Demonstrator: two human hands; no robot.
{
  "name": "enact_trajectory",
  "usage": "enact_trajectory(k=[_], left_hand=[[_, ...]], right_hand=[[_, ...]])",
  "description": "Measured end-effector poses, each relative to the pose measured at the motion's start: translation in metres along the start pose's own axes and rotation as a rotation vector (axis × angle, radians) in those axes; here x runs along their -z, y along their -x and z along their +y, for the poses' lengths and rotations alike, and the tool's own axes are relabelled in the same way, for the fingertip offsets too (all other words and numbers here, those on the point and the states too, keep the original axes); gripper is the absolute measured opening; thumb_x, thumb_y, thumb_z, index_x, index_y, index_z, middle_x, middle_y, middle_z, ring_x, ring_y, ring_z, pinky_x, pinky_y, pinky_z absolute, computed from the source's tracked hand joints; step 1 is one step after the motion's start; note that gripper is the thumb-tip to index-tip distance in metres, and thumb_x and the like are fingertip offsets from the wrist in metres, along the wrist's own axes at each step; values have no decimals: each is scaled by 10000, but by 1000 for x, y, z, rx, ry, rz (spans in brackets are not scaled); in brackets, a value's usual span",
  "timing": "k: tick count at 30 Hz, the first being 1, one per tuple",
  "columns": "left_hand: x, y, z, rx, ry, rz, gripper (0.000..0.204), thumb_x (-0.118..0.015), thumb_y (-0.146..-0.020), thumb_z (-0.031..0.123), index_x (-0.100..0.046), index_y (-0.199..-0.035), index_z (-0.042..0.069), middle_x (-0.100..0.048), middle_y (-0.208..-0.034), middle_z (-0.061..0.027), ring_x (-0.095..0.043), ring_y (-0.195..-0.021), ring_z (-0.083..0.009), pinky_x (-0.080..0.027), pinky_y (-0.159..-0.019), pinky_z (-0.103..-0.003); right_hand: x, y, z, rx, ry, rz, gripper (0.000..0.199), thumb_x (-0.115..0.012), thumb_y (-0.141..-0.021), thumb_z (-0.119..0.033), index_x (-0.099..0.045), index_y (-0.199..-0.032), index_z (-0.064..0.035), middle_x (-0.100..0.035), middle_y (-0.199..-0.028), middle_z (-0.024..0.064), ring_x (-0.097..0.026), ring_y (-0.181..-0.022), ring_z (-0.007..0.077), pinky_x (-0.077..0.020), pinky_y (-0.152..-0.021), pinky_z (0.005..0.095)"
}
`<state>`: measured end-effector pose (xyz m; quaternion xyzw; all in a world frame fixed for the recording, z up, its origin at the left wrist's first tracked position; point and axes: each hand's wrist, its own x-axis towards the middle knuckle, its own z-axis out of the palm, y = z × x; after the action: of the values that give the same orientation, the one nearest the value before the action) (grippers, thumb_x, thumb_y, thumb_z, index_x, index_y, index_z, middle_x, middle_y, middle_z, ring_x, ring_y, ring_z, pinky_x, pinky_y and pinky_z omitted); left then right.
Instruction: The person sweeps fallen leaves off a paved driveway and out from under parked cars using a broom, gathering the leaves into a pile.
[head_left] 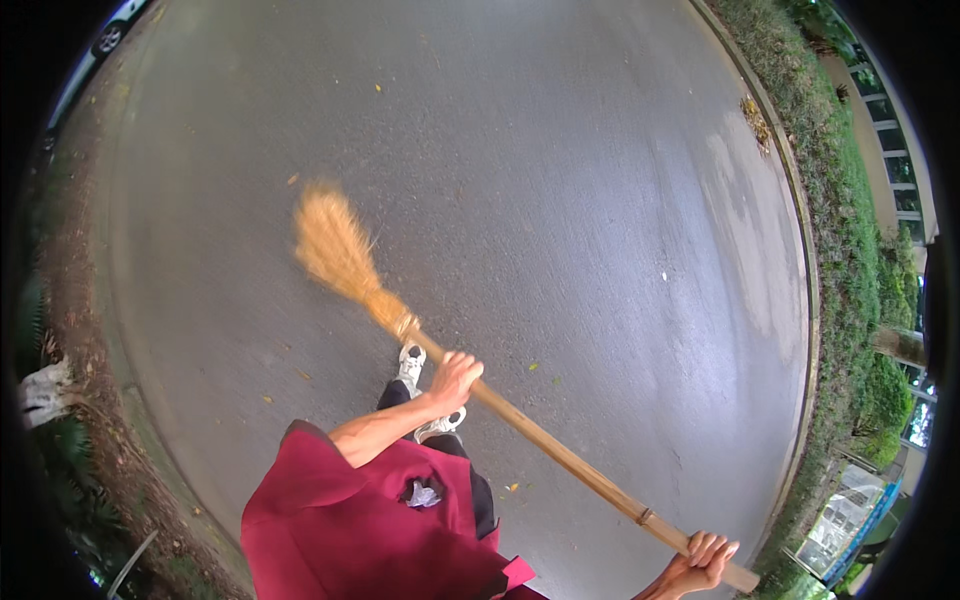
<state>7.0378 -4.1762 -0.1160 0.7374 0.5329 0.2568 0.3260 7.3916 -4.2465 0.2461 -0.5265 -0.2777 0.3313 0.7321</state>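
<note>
A straw broom with a long bamboo handle slants across the view, its bristle head at the upper left and the handle's end at the lower right. Closed around the handle just below the bristle binding is my left hand. Near the handle's far end, my right hand also wraps round it. The bristle tips look smeared by motion, and I cannot tell whether they touch the road. A few loose leaves lie on the asphalt around the broom.
Grey asphalt road runs ahead. A curb with a hedge borders it on the right, with a leaf pile beside it. Bare soil and a pale tree trunk line the left. A car stands far left.
</note>
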Motion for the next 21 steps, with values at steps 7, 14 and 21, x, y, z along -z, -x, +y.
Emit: enact_trajectory(k=[7,14,21], left_hand=[[44,-26,61,-182,37,-93,179,-596,-621,5,-518,-739,113,-503,-703,-29,-524,-770,-232,-349,-739,-382],[67,-261,-38,-566,-127,96,72,-588,-728,68,-522,-734,96,-530,-751,-56,-525,-810,-256,-414,-750,-392],[107,-368,-226,-166,-332,47,96,-602,-747,79,-600,-833,122,-571,-892,-14,-532,-983,-202,-395,-836,-385]], right_hand=[[60,19,-57,125,-287,150,375,-480,-911,-123,-326,-571,-156,-245,-491,-37,-249,-433,104,-250,-446,263],[-94,91,63,310,93,551,310,-510,-929,-291,-428,-666,-149,-345,-580,-32,-376,-539,116,-344,-537,240],[-246,70,246,113,64,-25,177,-571,-901,-239,-497,-813,-104,-568,-853,54,-536,-938,238,-343,-1038,498]])
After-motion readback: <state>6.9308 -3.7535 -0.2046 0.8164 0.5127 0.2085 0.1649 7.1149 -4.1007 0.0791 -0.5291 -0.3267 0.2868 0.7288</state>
